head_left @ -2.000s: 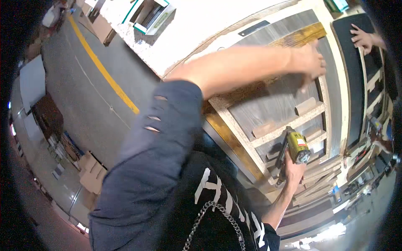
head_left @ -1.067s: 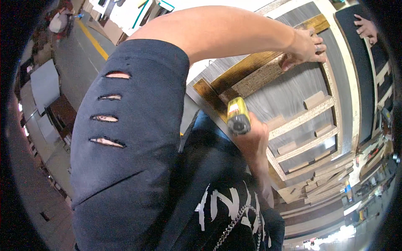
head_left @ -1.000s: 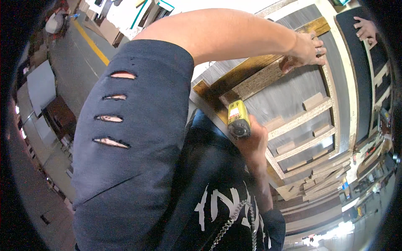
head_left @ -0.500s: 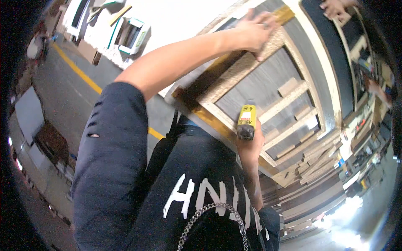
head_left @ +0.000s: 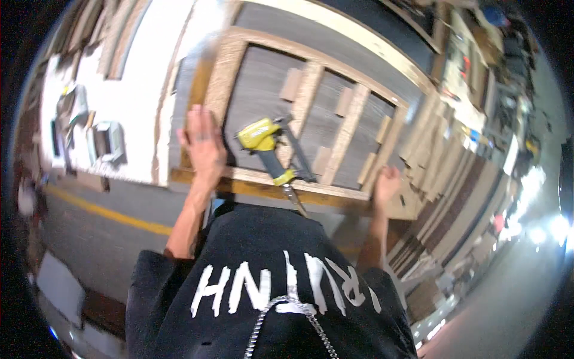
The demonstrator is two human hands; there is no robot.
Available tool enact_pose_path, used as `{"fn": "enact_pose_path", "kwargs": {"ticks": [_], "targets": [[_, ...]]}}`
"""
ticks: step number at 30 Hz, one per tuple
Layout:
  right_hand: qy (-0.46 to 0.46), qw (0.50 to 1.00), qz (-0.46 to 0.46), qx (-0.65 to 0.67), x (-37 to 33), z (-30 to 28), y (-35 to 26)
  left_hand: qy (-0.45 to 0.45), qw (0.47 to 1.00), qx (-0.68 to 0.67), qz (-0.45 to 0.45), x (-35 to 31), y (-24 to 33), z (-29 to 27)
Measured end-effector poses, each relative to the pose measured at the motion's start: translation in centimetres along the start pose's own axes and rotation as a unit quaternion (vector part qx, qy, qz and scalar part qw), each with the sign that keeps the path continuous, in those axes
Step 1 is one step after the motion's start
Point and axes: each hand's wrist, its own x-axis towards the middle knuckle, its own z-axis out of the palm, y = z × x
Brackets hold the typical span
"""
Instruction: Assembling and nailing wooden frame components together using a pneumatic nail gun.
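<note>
A particleboard frame [head_left: 314, 90] with crossbars lies over a grey panel in front of me. My left hand [head_left: 206, 149] rests against its near left corner, fingers stretched out and holding nothing. At the near right corner, my right hand [head_left: 387, 182] is against the frame's end with its fingers curled; blur softens the fingertips. A yellow and black nail gun [head_left: 260, 136] lies across the frame between my hands, untouched, with its hose fitting toward me. Small wood blocks [head_left: 291, 84] sit beside the crossbars. A brown wooden strip [head_left: 275, 192] runs along the near edge.
On the left, a white table [head_left: 134, 119] carries boxy metal-coloured pieces [head_left: 107, 140] and long strips [head_left: 122, 36]. Stacked wood strips [head_left: 439, 149] lie to the right. A dark panel [head_left: 382, 24] is at the far side. A yellow floor line [head_left: 107, 213] runs at left.
My right hand has let go of the nail gun, which now lies on the frame, and has moved to the frame's right end. My left hand has come back to the near left corner. The view has turned.
</note>
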Motion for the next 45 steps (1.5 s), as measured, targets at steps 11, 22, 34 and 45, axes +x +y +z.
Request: {"fn": "enact_pose_path", "kwargs": {"ticks": [11, 22, 34, 45], "targets": [[-0.115, 0.962, 0.072, -0.236, 6.2, 2.1, -8.2, -0.121, 0.978, -0.172, -0.020, -8.3, 2.8, -0.5], [-0.101, 0.960, 0.147, -0.215, 7.7, 1.6, -5.2, -0.002, 0.988, -0.134, -0.071, 2.4, 2.4, 0.7], [-0.096, 0.951, 0.127, -0.264, 6.9, 2.3, -7.4, 0.013, 0.983, -0.134, -0.125, 9.5, 1.3, 2.8], [-0.090, 0.910, 0.106, -0.389, 6.3, 2.6, -7.7, 0.009, 0.991, -0.127, -0.038, 17.9, -0.1, 2.5]]}}
